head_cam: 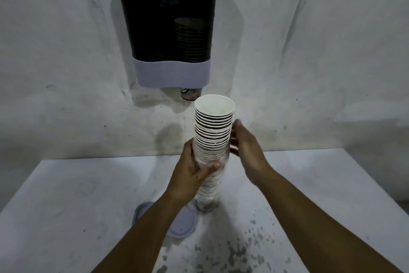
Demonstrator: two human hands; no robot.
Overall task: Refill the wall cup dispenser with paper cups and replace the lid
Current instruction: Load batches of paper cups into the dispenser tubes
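lid [183, 224] half hidden by forearm, cup stack [212, 140] base blurred

A bare whitewashed wall [309, 51] fills the view ahead, its plaster scuffed and smudged with grey marks, darkest low down near the middle. Against it stands a pale tabletop [77, 195], worn and stained, with a scatter of dark flecks [247, 248] where the surface has chipped toward the near right. The light is dim and even, casting soft shadows on the wall.
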